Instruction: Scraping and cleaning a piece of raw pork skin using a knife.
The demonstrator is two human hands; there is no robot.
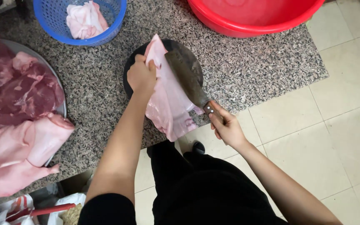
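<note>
Slicing pale meat (169,104) on a round block (190,56).
Left hand (141,76) pinches the slab's edge; right hand (226,127) wraps the cleaver (186,77): best kept flat, fingers clear.

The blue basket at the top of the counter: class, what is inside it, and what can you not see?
Inside the blue basket lies a pale pink piece of fatty meat. The basket's mesh wall shows around it. Whatever sits beneath that piece is covered, and the basket's top edge is cut off by the picture.
</note>
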